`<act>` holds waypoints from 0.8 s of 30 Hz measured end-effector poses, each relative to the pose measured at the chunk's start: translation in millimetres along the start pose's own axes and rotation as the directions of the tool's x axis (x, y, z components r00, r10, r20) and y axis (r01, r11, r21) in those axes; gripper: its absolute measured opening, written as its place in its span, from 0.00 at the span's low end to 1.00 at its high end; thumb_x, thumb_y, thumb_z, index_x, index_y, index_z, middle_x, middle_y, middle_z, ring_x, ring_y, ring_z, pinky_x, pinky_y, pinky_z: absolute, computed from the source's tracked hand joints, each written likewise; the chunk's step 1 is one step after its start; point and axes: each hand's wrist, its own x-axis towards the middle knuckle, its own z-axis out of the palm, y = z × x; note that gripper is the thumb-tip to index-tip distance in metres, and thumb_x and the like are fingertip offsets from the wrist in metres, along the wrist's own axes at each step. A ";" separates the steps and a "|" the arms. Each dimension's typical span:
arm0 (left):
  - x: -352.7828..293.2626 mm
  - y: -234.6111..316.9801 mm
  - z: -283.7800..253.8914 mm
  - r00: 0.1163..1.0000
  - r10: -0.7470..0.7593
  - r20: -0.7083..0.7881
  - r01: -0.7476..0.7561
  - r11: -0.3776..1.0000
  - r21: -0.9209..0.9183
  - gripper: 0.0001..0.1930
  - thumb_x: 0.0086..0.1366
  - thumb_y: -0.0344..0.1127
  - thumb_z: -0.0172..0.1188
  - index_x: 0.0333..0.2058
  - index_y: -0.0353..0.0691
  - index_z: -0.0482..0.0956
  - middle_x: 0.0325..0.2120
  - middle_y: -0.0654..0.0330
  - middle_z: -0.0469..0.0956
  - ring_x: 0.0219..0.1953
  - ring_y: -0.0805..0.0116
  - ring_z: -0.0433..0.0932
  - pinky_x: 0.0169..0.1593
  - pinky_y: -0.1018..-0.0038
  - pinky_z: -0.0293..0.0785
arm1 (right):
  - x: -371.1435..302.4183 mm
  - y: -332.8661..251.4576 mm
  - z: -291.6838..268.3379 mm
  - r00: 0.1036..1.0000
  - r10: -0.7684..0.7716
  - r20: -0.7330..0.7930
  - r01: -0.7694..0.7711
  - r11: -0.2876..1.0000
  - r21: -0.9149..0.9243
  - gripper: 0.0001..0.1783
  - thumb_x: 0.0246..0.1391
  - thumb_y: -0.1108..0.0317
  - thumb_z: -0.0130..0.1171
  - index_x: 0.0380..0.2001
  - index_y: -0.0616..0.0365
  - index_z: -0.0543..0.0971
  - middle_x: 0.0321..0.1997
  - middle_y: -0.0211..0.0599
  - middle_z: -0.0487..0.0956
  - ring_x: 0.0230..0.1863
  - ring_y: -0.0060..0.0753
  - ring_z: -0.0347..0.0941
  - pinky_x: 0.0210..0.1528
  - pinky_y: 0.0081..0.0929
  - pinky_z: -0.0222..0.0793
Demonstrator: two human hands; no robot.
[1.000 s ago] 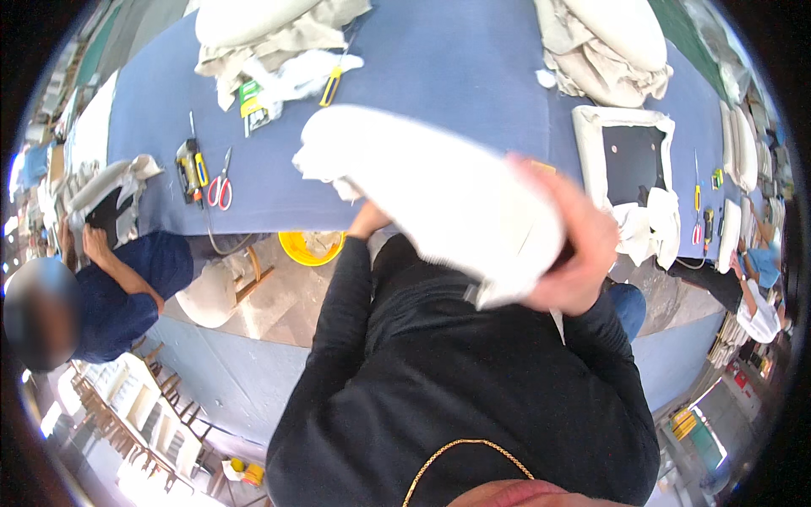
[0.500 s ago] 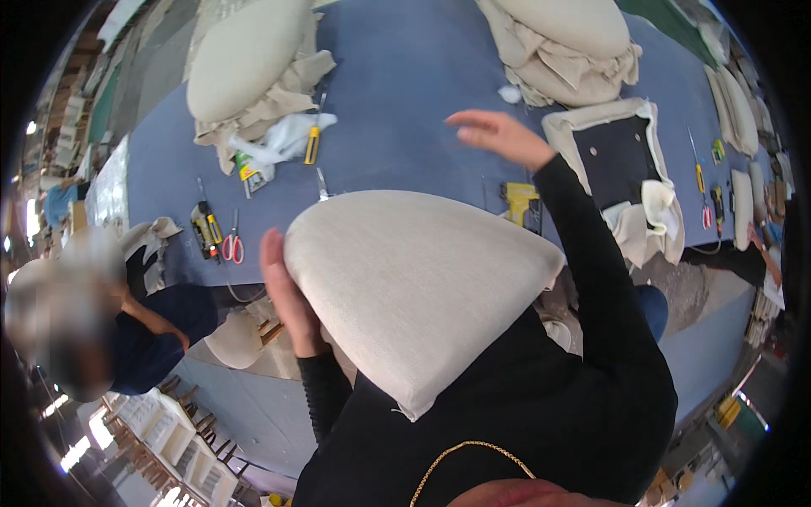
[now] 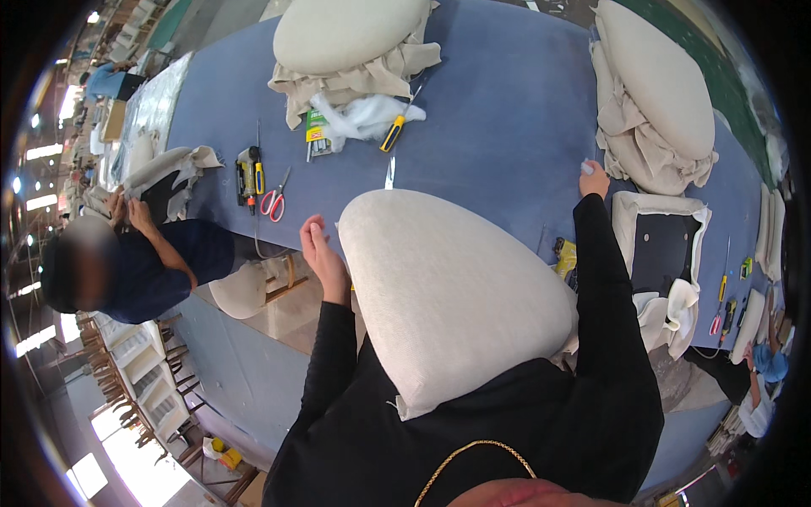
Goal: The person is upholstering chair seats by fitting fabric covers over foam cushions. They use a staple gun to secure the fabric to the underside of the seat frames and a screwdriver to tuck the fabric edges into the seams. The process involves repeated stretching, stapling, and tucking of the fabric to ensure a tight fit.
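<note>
A beige upholstered seat cushion [image 3: 456, 296] with rounded corners rests between the table's near edge and my body. Just off its left edge is my left hand [image 3: 325, 260], fingers up and loosely apart, holding nothing. My right arm reaches far right over the table, where my right hand [image 3: 595, 181] pinches a small tuft of white stuffing [image 3: 587, 168] beside a stack of beige covered cushions [image 3: 663, 84]. Near my right forearm lies a yellow staple gun [image 3: 566, 258], partly hidden by the cushion and sleeve.
On the blue table [image 3: 507, 110] lie a yellow-handled screwdriver [image 3: 394, 133], white wadding [image 3: 359, 118], red-handled scissors [image 3: 273, 205] and another cushion stack [image 3: 351, 38]. A dark-bottomed seat [image 3: 663, 245] lies face down at right. A co-worker [image 3: 144, 262] handles fabric at left.
My right hand has reached farther out to the right and closed on the white tuft. My left hand has come away slightly from the cushion's side. The view has shifted.
</note>
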 end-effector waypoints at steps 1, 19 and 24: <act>7.5 -20.4 -4.0 0.991 -0.119 0.066 0.115 0.991 0.063 0.21 0.80 0.43 0.52 0.60 0.33 0.77 0.58 0.55 0.81 0.58 0.65 0.78 0.60 0.67 0.72 | -12.5 -8.7 -3.2 0.998 -0.027 -0.049 0.027 1.000 -0.003 0.23 0.54 0.66 0.68 0.55 0.49 0.85 0.53 0.48 0.87 0.57 0.53 0.83 0.62 0.45 0.76; 165.1 -69.6 200.4 0.737 0.422 0.529 -0.660 0.619 0.425 0.16 0.67 0.38 0.67 0.50 0.37 0.84 0.43 0.48 0.86 0.42 0.47 0.85 0.47 0.56 0.80 | -133.7 -47.2 -43.0 0.780 -0.330 0.532 0.312 0.942 0.127 0.22 0.64 0.50 0.63 0.38 0.61 0.86 0.35 0.47 0.87 0.37 0.51 0.84 0.42 0.41 0.76; 188.4 -87.0 210.6 0.752 0.130 0.646 -0.622 0.465 0.630 0.19 0.62 0.35 0.64 0.51 0.39 0.79 0.44 0.46 0.84 0.47 0.42 0.84 0.52 0.48 0.81 | -193.6 -130.7 -119.1 0.765 -0.326 0.555 -0.103 0.790 0.605 0.26 0.77 0.45 0.48 0.36 0.57 0.77 0.31 0.30 0.77 0.33 0.26 0.73 0.38 0.29 0.68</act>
